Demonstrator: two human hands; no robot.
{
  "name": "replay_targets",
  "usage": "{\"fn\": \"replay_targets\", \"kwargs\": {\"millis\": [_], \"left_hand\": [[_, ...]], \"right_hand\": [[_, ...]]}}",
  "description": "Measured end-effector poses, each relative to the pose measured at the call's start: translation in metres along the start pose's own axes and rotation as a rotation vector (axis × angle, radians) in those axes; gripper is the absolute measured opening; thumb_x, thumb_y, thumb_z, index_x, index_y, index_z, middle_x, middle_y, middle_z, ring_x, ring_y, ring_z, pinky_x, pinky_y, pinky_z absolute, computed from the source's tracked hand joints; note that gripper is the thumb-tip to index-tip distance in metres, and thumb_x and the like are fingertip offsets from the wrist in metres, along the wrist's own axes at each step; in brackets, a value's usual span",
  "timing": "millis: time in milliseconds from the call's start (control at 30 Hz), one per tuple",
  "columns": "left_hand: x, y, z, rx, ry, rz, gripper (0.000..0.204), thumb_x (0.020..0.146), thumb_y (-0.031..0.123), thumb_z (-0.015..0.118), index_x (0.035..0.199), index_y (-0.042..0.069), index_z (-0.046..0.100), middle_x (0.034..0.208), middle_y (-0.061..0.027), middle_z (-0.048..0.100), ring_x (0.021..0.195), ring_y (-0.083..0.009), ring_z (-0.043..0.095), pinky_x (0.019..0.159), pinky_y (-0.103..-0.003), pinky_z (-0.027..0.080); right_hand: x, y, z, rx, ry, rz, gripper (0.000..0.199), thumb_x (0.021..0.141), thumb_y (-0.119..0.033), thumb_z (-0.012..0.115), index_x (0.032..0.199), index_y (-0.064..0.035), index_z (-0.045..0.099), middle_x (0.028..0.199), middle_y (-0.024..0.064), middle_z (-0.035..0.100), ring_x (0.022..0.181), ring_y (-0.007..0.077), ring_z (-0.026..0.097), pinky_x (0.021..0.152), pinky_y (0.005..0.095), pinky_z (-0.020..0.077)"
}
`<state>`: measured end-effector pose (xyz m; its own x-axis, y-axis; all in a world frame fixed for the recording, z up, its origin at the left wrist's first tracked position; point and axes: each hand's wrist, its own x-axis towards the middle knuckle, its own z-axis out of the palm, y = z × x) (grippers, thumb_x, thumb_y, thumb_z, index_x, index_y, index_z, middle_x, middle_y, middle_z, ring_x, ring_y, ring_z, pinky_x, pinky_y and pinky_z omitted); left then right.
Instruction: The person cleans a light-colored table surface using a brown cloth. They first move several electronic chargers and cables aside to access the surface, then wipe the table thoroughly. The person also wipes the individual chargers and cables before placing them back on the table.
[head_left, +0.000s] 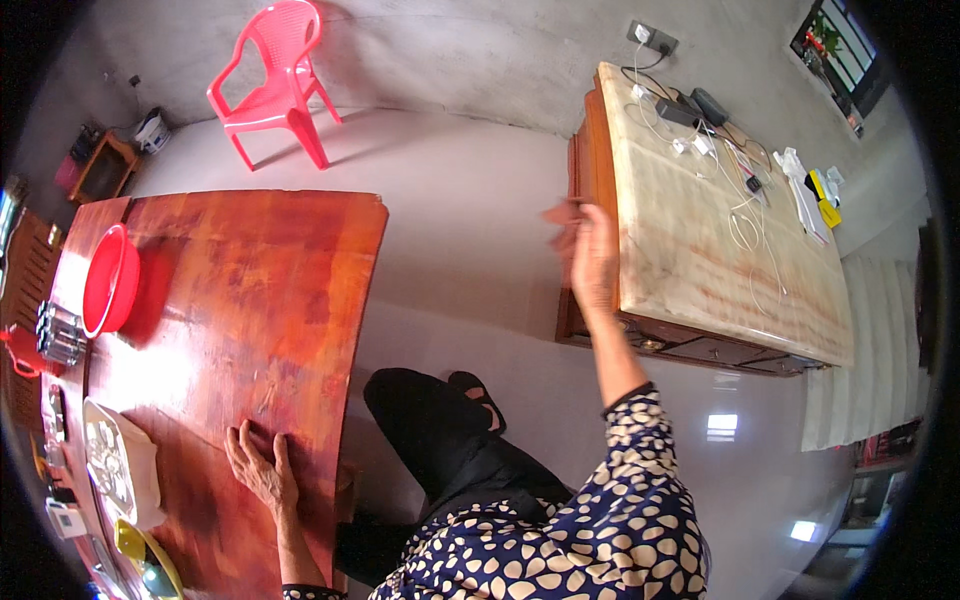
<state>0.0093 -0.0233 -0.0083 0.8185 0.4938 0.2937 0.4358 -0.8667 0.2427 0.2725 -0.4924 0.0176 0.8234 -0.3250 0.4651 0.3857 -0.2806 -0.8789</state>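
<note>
My left hand (pixel 262 470) rests palm down on the red-brown wooden table (pixel 280 270), near its right edge, with the fingers spread and nothing in them. My right hand (pixel 595 255) is raised and stretched forward, in front of the left side of a marble-topped cabinet (pixel 690 240). Motion smears its fingers. A blurred reddish-brown patch shows at their left; whether that is a held thing or the fingers themselves I cannot make out.
A red basin (pixel 120 280), a white tray (pixel 145 470) with small pale items and glasses (pixel 62 335) stand along the table's left. A pink plastic chair (pixel 275 95) is by the far wall. Chargers and cables (pixel 700 115) lie on the cabinet.
</note>
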Motion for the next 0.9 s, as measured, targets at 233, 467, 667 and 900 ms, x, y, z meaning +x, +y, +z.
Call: {"fn": "replay_targets", "kwargs": {"millis": [233,467,667,900], "left_hand": [[0.003,0.009,0.006,0.039,-0.04,0.044,0.058,0.088,0.037,0.057,0.137,0.008,0.042,0.146,-0.0196,0.032,0.135,-0.0369,0.029,0.111,-0.047,0.02],[0.001,0.01,0.0,0.059,-0.082,0.012,0.059,0.089,0.034,0.056,0.139,0.008,0.04,0.148,-0.0196,0.029,0.136,-0.0375,0.026,0.112,-0.048,0.019],[0.003,0.023,-0.003,0.053,-0.151,-0.014,0.062,0.088,0.035,0.054,0.14,0.007,0.036,0.15,-0.0191,0.026,0.138,-0.0389,0.022,0.113,-0.05,0.016],[0.013,0.026,-0.015,0.087,-0.223,-0.021,0.068,0.089,0.043,0.051,0.142,0.006,0.031,0.151,-0.0197,0.021,0.14,-0.0401,0.017,0.113,-0.052,0.012]], "right_hand": [[0.008,0.084,-0.172,-1.451,-0.033,0.571,0.055,0.095,-0.053,0.037,0.144,-0.031,0.029,0.153,0.0166,0.017,0.14,0.0394,0.013,0.103,0.0625,0.0153],[0.031,0.091,-0.156,-1.458,-0.145,0.671,0.063,0.092,-0.06,0.032,0.148,-0.0327,0.023,0.154,0.0166,0.019,0.142,0.0368,0.011,0.105,0.0625,0.0115],[0.035,0.089,-0.161,-1.639,-0.112,0.69,0.069,0.088,-0.066,0.038,0.147,-0.0349,0.023,0.151,0.017,0.025,0.139,0.0361,0.019,0.106,0.0596,0.0136],[0.029,0.095,-0.154,-1.713,-0.063,0.648,0.065,0.088,-0.059,0.043,0.146,-0.034,0.027,0.147,0.0173,0.03,0.135,0.0354,0.026,0.102,0.0596,0.0218]]}}
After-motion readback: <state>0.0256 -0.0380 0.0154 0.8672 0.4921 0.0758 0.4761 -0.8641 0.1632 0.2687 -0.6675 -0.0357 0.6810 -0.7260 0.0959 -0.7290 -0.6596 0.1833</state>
